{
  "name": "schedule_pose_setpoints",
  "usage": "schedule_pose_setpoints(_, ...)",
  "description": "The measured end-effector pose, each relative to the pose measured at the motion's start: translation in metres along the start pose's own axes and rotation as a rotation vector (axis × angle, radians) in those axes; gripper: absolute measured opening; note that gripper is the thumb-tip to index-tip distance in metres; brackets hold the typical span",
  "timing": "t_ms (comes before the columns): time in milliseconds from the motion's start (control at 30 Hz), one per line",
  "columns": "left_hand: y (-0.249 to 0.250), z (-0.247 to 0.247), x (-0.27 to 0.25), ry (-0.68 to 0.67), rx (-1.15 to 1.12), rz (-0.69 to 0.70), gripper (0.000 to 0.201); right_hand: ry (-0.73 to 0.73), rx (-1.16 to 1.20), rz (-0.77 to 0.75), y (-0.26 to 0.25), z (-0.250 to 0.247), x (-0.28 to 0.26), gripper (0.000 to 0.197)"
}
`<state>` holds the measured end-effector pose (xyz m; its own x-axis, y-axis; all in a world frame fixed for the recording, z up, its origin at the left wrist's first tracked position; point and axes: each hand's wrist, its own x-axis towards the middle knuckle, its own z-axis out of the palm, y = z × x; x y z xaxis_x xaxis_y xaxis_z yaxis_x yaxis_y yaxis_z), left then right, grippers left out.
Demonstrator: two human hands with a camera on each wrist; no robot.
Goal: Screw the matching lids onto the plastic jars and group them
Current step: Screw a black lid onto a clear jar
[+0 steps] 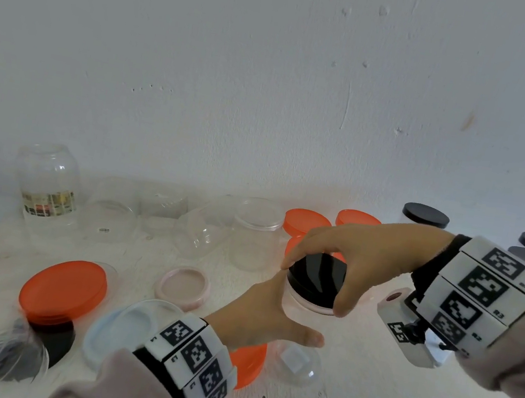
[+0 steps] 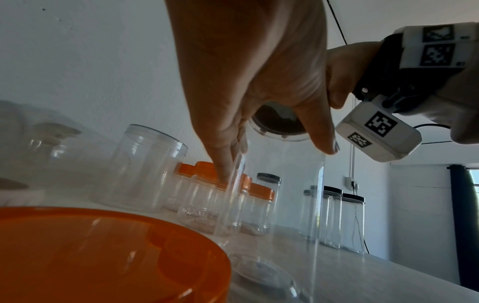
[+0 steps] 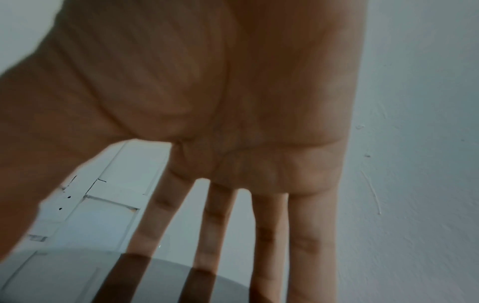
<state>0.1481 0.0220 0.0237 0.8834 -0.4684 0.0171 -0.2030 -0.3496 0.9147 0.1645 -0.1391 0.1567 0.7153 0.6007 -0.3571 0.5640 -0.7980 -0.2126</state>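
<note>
A tall clear plastic jar (image 1: 309, 305) stands upright on the white table. My left hand (image 1: 291, 311) grips its side just under the top, thumb in front and fingers behind. A black lid (image 1: 322, 271) sits on the jar's mouth, and my right hand (image 1: 315, 286) comes down from above and holds the lid's rim between thumb and fingers. The left wrist view shows my left hand (image 2: 277, 162) round the jar (image 2: 285, 205) with the lid (image 2: 279, 123) on top. From the right wrist, my fingers (image 3: 212, 225) reach over the lid (image 3: 155, 281).
Loose lids lie in front: a big orange lid (image 1: 63, 290), a pale blue lid (image 1: 125, 325), a pink lid (image 1: 184, 284). Open clear jars (image 1: 255, 232) line the back wall. Orange-lidded jars (image 1: 307, 222) and black-lidded jars (image 1: 425, 215) stand at the back right.
</note>
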Motion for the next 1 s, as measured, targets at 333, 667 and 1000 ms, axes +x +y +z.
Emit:
schedule_pose_setpoints(333, 0.0, 0.001, 0.0, 0.011, 0.015, 0.0, 0.082, -0.005, -0.018, -0.037, 0.001, 0.001, 0.0, 0.073)
schedule_pose_setpoints(667, 0.002, 0.003, -0.002, 0.018, 0.024, -0.004, 0.089, 0.083, -0.076, -0.02, 0.004, 0.006, 0.001, 0.075)
schedule_pose_setpoints(1000, 0.0, 0.004, -0.002, 0.058, 0.029, 0.006, 0.087, 0.211, -0.117, -0.047, 0.011, 0.014, 0.004, 0.076)
